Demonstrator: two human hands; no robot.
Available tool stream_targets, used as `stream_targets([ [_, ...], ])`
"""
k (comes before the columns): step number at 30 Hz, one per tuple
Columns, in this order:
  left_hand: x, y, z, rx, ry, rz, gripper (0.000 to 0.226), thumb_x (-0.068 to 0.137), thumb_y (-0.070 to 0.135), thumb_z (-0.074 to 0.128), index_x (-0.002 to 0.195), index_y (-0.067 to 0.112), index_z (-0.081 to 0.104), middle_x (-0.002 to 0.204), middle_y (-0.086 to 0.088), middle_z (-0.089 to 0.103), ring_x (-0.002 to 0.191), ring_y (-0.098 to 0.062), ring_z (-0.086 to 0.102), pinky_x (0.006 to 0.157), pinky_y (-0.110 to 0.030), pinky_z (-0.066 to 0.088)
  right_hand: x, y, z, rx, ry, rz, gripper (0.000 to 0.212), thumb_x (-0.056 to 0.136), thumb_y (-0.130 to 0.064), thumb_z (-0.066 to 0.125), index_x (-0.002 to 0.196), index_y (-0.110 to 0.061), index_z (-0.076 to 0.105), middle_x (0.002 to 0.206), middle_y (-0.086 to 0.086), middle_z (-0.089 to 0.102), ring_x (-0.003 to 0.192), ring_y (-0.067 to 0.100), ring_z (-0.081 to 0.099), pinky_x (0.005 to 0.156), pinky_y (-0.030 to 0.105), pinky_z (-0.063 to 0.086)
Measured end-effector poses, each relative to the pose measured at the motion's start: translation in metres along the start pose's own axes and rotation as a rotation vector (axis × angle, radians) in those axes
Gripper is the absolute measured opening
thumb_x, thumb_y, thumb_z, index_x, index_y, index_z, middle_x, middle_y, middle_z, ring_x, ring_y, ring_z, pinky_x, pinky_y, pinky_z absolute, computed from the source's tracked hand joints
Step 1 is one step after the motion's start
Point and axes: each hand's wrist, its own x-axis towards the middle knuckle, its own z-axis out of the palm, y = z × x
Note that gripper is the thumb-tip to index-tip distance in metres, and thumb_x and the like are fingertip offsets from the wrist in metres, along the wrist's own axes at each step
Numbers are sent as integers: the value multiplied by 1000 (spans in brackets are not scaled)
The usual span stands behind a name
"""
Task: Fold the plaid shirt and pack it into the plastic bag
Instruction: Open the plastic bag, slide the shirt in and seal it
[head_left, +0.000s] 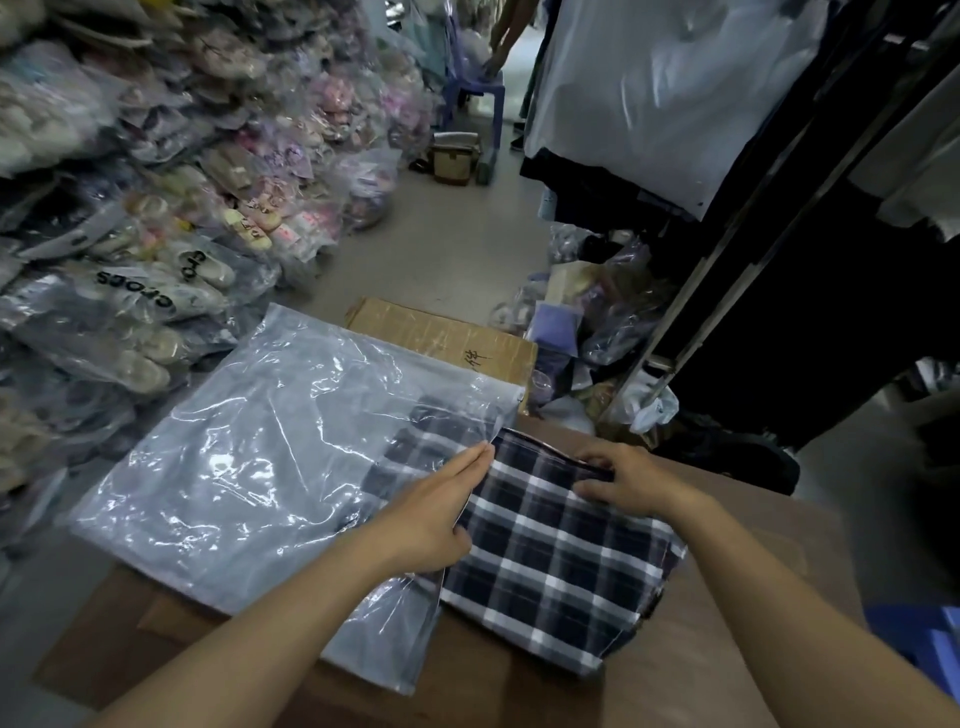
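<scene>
While the brown bench carries both, the clear plastic bag lies flat on its left side, and the folded plaid shirt sits at the bag's mouth, its far corner under the plastic. The left hand rests straight-fingered on the bag's edge; the right hand grips the shirt's far edge.

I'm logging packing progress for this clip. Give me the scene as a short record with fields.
stage: folded plaid shirt partly inside the plastic bag, most of it outside
left hand: fingers straight, lying at the bag's mouth
right hand: grips the shirt's far edge
support: brown surface
nearby: cardboard box behind the bag
</scene>
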Motion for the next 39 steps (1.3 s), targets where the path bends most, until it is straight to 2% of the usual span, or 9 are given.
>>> stream_targets([
  [7, 7, 13, 9, -22, -21, 12, 97, 86, 5, 55, 155, 38, -4, 159, 32, -16, 141, -21, 36, 106, -27, 33, 23, -36, 38, -20, 279, -168, 40, 80, -40, 68, 119, -34, 63, 122, 1, 67, 114, 27, 60, 95, 47, 50],
  [10, 6, 14, 16, -40, -16, 21, 97, 87, 6, 55, 155, 39, -6, 157, 34, -18, 147, -12, 23, 106, -23, 35, 21, -65, 44, 104, 289, -232, 29, 85, -27, 67, 114, -26, 66, 119, 7, 66, 113, 30, 58, 95, 43, 48],
  [15, 6, 12, 12, -79, 17, 29, 98, 86, 3, 57, 155, 37, -4, 157, 34, -15, 149, -6, 12, 104, -25, 42, -4, -39, 29, 99, 432, 34, 53, 87, -53, 64, 133, -27, 56, 137, 4, 53, 129, 29, 44, 107, 47, 38],
  [18, 7, 15, 12, -75, 6, 25, 99, 86, 1, 57, 155, 37, -4, 158, 33, -14, 149, -4, 9, 104, -22, 40, -33, -5, 21, 269, 260, 293, 77, 79, -60, 71, 139, -19, 45, 139, 8, 54, 122, 32, 55, 101, 44, 47],
  [22, 10, 19, 17, -59, -13, 38, 99, 86, 3, 58, 155, 37, -5, 157, 34, -15, 150, -3, 4, 113, -27, 33, -54, -4, 41, 748, -46, 374, 44, 88, -19, 75, 124, -16, 50, 116, 10, 67, 84, 27, 70, 81, 46, 61],
  [26, 9, 26, 23, -33, -19, 60, 99, 84, 7, 59, 156, 36, -4, 159, 31, -14, 150, -5, 7, 113, -31, 35, -48, -27, 67, 1024, 67, 306, 47, 89, 2, 68, 125, -18, 47, 119, 5, 66, 94, 23, 69, 63, 33, 61],
  [32, 5, 39, 33, -88, 5, 128, 97, 80, 7, 56, 157, 30, 3, 163, 22, -7, 146, -15, 29, 111, -23, 34, -38, -78, 86, 1102, 31, 154, 13, 98, 4, 51, 110, 1, 55, 81, 11, 62, 66, 17, 66, 49, 21, 51],
  [36, 0, 38, 33, -77, 8, 113, 96, 81, 6, 56, 157, 30, 3, 163, 23, -7, 143, -15, 34, 102, -16, 32, -37, -90, 94, 1158, -68, 126, 34, 105, 0, 35, 137, 8, 42, 137, 35, 50, 125, 41, 54, 89, 25, 51],
  [39, -3, 37, 29, -90, 0, 119, 96, 82, 8, 57, 157, 32, 2, 162, 27, -9, 140, -14, 38, 99, -18, 36, -34, -74, 90, 1303, -204, 148, 28, 103, -2, 37, 121, -8, 57, 110, 29, 67, 88, 31, 70, 69, 33, 59],
])
